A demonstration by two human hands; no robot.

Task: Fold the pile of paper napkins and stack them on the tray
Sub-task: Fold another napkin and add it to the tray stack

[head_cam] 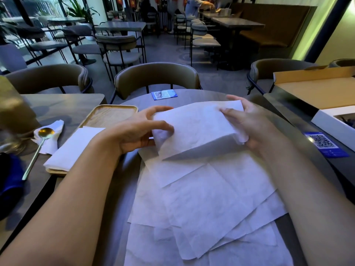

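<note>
Both hands carry the grip on one napkin, lifted just above the loose pile on the surface. My left hand curls round the napkin's left edge, thumb on top and fingers beneath. My right hand pinches the right edge, fingers over the top face, thumb side tucked under the crumpled corner. Between them the sheet is doubled, its long axis running left to right from one hand to the other, the folded edge towards me.

Everything turns on where the tray lies: well off to my left, beyond the left wrist. One folded napkin already rests on its near end, long axis pointing away from me. So my left hand is the nearer one, and I judge the napkin needs a quarter turn to match that stack.
</note>
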